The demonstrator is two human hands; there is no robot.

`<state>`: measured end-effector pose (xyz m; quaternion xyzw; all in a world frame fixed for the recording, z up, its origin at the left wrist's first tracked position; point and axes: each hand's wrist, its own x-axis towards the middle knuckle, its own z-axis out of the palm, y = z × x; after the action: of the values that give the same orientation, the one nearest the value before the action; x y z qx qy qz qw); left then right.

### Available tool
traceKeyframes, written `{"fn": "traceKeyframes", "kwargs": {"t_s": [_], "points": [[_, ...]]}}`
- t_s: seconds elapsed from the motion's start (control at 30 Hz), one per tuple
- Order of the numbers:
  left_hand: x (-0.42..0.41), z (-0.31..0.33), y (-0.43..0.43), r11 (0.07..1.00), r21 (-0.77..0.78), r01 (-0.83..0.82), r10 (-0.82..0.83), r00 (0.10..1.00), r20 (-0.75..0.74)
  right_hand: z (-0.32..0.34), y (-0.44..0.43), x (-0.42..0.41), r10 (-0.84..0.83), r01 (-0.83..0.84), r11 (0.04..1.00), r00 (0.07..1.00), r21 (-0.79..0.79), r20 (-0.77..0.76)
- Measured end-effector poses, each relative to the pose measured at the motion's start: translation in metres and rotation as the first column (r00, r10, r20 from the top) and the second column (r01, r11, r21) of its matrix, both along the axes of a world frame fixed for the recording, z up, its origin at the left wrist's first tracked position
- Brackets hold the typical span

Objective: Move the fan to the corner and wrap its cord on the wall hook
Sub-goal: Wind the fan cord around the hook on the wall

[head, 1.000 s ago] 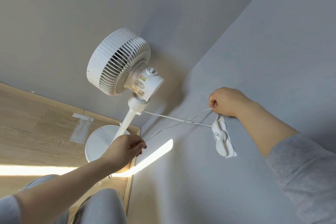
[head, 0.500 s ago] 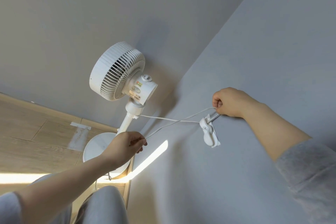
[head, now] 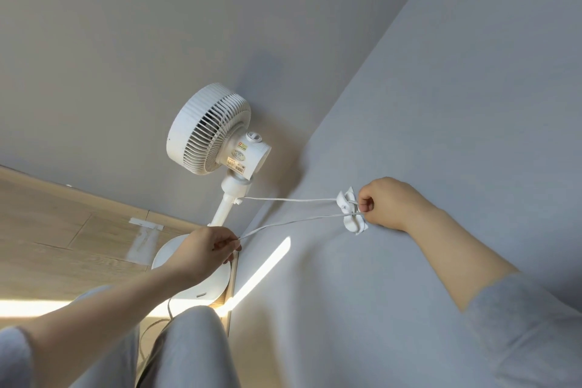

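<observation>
A white pedestal fan (head: 217, 132) stands in the room's corner, its round base (head: 176, 257) on the wooden floor. Its thin white cord (head: 293, 199) runs from the pole to a white wall hook (head: 348, 208) on the right wall, loops there and comes back as a second strand. My right hand (head: 389, 201) is closed on the cord right at the hook. My left hand (head: 208, 250) pinches the returning strand in front of the fan's base. More cord trails on the floor near my knees.
Two grey walls meet behind the fan. A wooden skirting board (head: 94, 198) runs along the left wall, with a pale taped patch (head: 143, 239) on the floor. My grey-trousered legs (head: 189, 350) fill the bottom middle. A sunlight streak crosses the floor and right wall.
My right hand has moved from above the hook to its right side, drawing the cord around it. The view has shifted, so fan and hook sit further right. My left hand keeps its pinch.
</observation>
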<state>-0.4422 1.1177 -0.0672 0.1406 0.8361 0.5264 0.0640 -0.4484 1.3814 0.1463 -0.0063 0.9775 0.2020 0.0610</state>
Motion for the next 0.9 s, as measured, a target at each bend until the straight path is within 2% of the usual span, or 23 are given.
{"fn": "traceKeyframes", "kwargs": {"t_s": [0.23, 0.33, 0.57, 0.9], "points": [[0.011, 0.000, -0.007, 1.000, 0.007, -0.021, 0.021, 1.000, 0.005, -0.023, -0.005, 0.023, 0.018, -0.018, 0.998, 1.000, 0.057, 0.002], [0.015, -0.001, -0.007, 1.000, -0.007, -0.013, 0.013, 1.000, 0.025, -0.025, -0.011, 0.029, -0.025, 0.022, 0.998, 0.998, 0.064, 0.057], [0.021, -0.001, -0.003, 1.000, -0.008, 0.028, -0.027, 0.998, 0.065, -0.053, -0.013, 0.043, 0.046, -0.054, 0.947, 0.998, 0.318, 0.034], [0.021, -0.010, -0.003, 1.000, -0.014, 0.017, -0.016, 0.994, 0.109, -0.073, -0.027, 0.050, 0.024, -0.037, 0.940, 0.999, 0.339, 0.045]]}}
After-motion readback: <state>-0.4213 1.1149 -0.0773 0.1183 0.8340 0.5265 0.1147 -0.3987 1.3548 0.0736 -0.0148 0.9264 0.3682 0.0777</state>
